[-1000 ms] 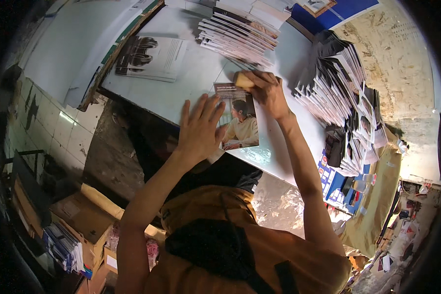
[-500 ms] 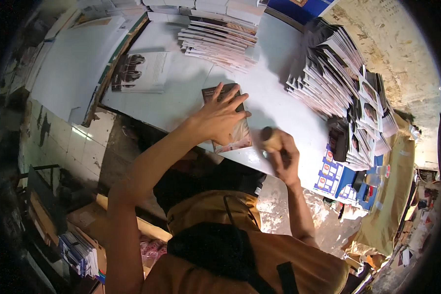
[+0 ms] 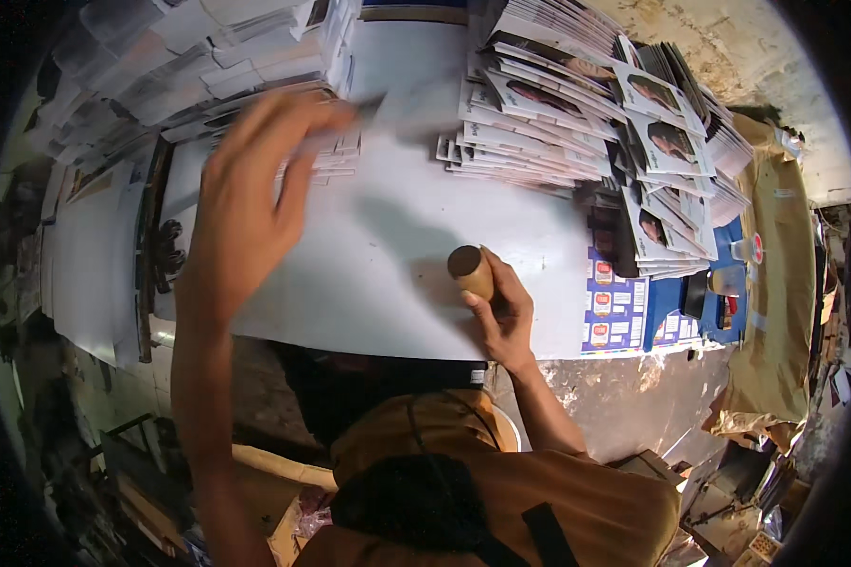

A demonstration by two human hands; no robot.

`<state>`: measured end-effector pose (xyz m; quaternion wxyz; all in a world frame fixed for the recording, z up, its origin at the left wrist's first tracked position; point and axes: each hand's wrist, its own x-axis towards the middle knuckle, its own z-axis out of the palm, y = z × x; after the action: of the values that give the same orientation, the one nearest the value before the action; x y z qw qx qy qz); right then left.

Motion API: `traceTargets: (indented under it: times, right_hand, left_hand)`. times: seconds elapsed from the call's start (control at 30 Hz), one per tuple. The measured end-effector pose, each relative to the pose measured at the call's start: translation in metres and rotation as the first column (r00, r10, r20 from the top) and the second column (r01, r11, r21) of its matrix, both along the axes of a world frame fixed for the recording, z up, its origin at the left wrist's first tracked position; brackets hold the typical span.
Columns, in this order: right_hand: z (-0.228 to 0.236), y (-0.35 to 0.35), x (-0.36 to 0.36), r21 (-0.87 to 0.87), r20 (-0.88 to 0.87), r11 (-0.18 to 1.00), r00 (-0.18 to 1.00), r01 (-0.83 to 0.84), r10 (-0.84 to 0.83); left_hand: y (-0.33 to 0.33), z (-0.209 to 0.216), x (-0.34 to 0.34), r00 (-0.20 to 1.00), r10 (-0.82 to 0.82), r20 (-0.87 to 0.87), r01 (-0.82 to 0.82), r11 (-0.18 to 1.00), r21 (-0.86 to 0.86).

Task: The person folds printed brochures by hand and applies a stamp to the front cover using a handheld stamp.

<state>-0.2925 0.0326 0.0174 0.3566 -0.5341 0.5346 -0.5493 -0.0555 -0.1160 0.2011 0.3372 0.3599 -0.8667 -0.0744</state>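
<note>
On the white tabletop (image 3: 378, 293), my right hand (image 3: 509, 317) is wrapped round a short, rounded wooden block (image 3: 473, 272) with a dark flat end facing up. My left hand (image 3: 255, 189) is raised over the left side of the table, smeared by motion. At its fingertips is a blurred thin booklet (image 3: 373, 106) with a dark corner, apparently pinched there. Beneath that hand, partly hidden, lies a small stack of booklets (image 3: 338, 159). Across from it, right of centre, a leaning stack of folded booklets (image 3: 529, 123) fans out.
Tall stacks of white paper (image 3: 227, 57) rise at the back left. Large sheets (image 3: 95, 255) lie beyond the table's left edge. More booklets (image 3: 667, 142) pile up at the right, near a blue printed sheet (image 3: 615, 302), clear plastic cups (image 3: 728, 280) and brown wrapping paper (image 3: 775, 255).
My left hand has lifted off the table and swung left and up; the booklet it pressed flat is gone from there. The view has turned rightward. My right hand still holds the wooden block.
</note>
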Motion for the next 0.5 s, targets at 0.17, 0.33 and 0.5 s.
traceTargets:
  times: [0.17, 0.33, 0.5]
  right_hand:
    - [0.005, -0.005, 0.003, -0.042, -0.074, 0.998, 0.997, -0.038, 0.035]
    - [0.002, -0.004, 0.004, -0.039, -0.129, 0.998, 0.99, -0.053, 0.047]
    - [0.006, -0.002, 0.003, -0.011, -0.152, 0.999, 0.987, -0.049, 0.046]
  left_hand:
    - [-0.074, 0.035, -0.117, 0.929, -0.204, -0.308, 0.052, 0.897, -0.438]
    - [-0.085, 0.021, -0.212, 0.854, -0.339, -0.394, 0.113, 0.862, -0.495]
    - [-0.055, 0.021, -0.274, 0.789, -0.415, -0.452, 0.121, 0.827, -0.548]
